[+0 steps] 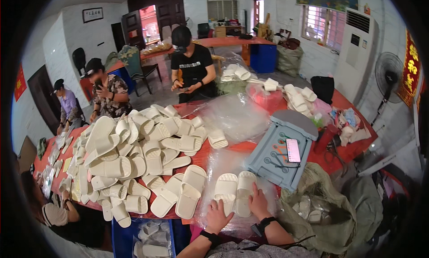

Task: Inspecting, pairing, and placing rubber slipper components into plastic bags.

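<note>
Now resting the left hand (219,217) on the near end of the left slipper (225,188), and touching the outer edge of the right slipper (245,192) with the fingers of the right hand (259,204). Not closing either grip: both loose, with fingers extended and slightly spread. Wearing a dark band on each wrist. Having the two cream slippers side by side, near ends toward the body, on a clear plastic sheet (212,171) over the red surface (204,154).

Just to the left, another slipper pair (191,192), then a big heap of slippers (117,162). To the right, a grey plastic box (261,156) with a phone (293,150), lit pink, lying on top. Below that, a green woven sack (333,184) with wrapped slippers inside; at lower left, a blue bin (119,233) with more. Across the surface, a person in a black shirt (192,61); farther right, a standing fan (389,75).
</note>
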Tool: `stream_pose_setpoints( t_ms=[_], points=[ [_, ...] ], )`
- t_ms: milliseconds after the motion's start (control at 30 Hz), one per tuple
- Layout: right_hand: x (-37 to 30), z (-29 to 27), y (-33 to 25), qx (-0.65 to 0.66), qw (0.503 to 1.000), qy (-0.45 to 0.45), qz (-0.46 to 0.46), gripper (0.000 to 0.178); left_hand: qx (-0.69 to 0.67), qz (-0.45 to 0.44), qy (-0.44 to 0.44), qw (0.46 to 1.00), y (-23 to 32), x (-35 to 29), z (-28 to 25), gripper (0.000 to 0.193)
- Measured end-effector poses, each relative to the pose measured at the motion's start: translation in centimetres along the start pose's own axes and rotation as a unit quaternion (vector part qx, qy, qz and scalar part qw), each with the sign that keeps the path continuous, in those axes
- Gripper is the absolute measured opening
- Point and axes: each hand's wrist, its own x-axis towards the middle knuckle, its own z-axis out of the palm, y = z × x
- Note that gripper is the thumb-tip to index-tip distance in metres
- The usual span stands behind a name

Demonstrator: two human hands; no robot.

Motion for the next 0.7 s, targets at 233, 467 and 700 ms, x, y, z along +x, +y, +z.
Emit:
stream_pose_setpoints(
  t_ms=[233, 467, 700],
  points=[
    [-0.01, 0.68, 0.18, -0.002, 1.000, 0.017, 0.001, 0.070, -0.011, -0.005, -0.010, 1.000, -0.07, -0.17, 0.18, 0.084],
    [-0.20, 0.88, 0.48, 0.000, 0.998, 0.052, -0.022, 0.071, -0.016, 0.003, -0.003, 1.000, 0.21, -0.10, 0.16, 0.084],
    [-0.26, 1.05, 0.73, -0.002, 0.999, 0.036, -0.014, 0.075, -0.007, 0.009, 0.010, 1.000, 0.16, -0.20, 0.32, 0.083]
  ],
)
